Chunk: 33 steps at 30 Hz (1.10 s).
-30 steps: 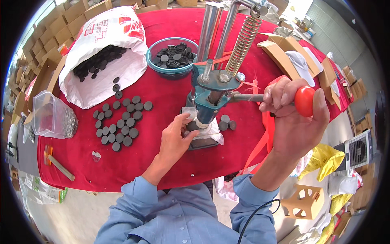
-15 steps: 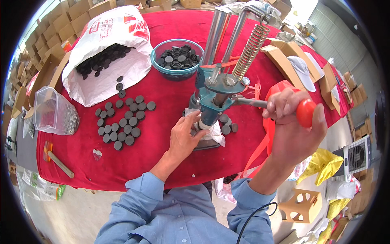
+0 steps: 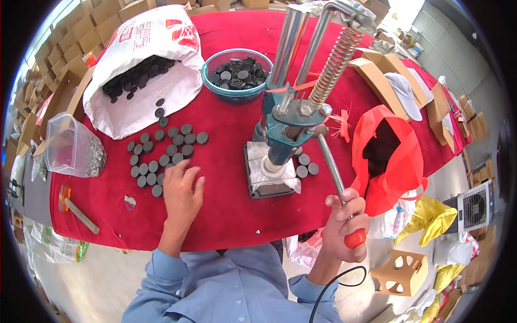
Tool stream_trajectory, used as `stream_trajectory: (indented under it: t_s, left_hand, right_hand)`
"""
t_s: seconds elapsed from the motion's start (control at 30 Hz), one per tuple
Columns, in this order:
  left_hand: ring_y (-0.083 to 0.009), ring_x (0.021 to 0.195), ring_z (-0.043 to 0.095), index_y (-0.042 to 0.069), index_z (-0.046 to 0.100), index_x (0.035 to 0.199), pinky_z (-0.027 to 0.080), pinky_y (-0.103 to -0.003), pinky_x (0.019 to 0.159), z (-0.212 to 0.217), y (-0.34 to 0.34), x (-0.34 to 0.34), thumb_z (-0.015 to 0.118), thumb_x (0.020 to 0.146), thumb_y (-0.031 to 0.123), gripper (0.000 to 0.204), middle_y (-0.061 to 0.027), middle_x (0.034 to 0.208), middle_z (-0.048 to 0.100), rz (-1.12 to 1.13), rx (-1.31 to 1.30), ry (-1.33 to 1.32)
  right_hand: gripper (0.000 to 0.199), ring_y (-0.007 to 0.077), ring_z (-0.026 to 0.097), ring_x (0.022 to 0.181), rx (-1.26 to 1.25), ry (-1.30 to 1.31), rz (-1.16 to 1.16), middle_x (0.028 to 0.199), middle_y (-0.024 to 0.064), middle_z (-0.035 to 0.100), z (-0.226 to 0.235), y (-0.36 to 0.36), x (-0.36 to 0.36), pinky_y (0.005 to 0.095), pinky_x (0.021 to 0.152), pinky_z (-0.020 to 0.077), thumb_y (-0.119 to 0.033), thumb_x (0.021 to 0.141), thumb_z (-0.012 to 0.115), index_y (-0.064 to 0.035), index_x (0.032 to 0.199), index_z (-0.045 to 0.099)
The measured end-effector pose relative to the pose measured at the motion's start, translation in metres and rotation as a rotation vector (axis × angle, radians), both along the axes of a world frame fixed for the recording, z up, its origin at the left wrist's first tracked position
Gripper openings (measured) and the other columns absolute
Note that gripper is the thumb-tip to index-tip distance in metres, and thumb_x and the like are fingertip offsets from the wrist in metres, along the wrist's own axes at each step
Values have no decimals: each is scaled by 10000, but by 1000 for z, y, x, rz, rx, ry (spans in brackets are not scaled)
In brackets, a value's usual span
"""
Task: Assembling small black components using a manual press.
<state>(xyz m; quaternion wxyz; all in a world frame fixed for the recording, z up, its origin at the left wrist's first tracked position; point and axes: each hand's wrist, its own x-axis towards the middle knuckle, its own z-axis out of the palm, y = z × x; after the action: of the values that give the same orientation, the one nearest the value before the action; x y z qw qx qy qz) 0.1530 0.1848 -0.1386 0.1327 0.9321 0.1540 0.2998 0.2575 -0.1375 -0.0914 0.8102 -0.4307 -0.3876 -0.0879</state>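
My right hand (image 3: 342,226) grips the steel lever (image 3: 329,161) of a blue hand press (image 3: 288,126) just above its orange knob (image 3: 355,238), with the lever pulled down toward me. The press ram sits down on its base plate (image 3: 268,180), which is wrapped in white cloth. My left hand (image 3: 182,191) lies flat on the red tablecloth (image 3: 226,134), fingers spread, at the near edge of a cluster of dark round discs (image 3: 161,156). A few more discs (image 3: 304,164) lie right of the press.
A white sack (image 3: 140,64) spilling dark discs lies at the back left, beside a blue bowl (image 3: 237,78) full of them. A clear bag of small metal parts (image 3: 75,148) and a hammer (image 3: 78,210) are at the left. A red bag (image 3: 385,156) hangs right.
My right hand pulled the lever down toward me, lowering the ram. My left hand left the press base and moved left to the loose discs.
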Motion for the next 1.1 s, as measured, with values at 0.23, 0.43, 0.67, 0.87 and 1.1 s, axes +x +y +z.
stream_trajectory:
  t_s: [0.23, 0.43, 0.67, 0.87, 1.1]
  left_hand:
    - [-352, 1076, 604, 59, 712, 1220, 508, -445, 898, -14, 12, -27, 751, 852, 28, 372, -140, 1260, 629, 38, -29, 72]
    - [-315, 909, 653, 56, 693, 1248, 543, -429, 813, -14, 21, -26, 797, 837, 45, 424, -109, 1099, 711, -3, 10, 10]
    - [-267, 801, 695, 38, 606, 1339, 561, -394, 717, 16, -36, 27, 885, 798, 139, 617, -107, 989, 736, -87, -497, 28]
    - [-282, 809, 687, 19, 565, 1366, 558, -399, 693, 2, -65, 81, 877, 802, 128, 654, -154, 1011, 725, -343, -306, -73]
    - [-256, 726, 641, 15, 567, 1361, 554, -386, 670, 1, -68, 81, 891, 787, 99, 664, -135, 1023, 733, -355, -477, -97]
  right_hand:
    - [566, 354, 521, 1167, -5, -4, -84, 922, 125, 594, 10, 2, 6, 499, 821, 513, -648, 904, 590, -93, 793, 591]
    - [580, 352, 569, 994, -63, -72, -132, 834, 131, 585, 28, 7, 12, 467, 795, 492, -639, 931, 544, -78, 786, 582]
    - [590, 300, 495, 811, -204, -73, -19, 777, 124, 497, 104, 17, 48, 415, 754, 421, -610, 991, 426, -72, 762, 505]
    - [608, 268, 506, 708, -226, 123, 132, 716, 138, 506, 158, 36, 86, 417, 757, 447, -533, 1011, 406, 0, 748, 537]
    - [653, 272, 513, 708, -264, 225, 18, 699, 134, 504, 166, 41, 83, 380, 713, 466, -563, 1031, 373, -9, 731, 544]
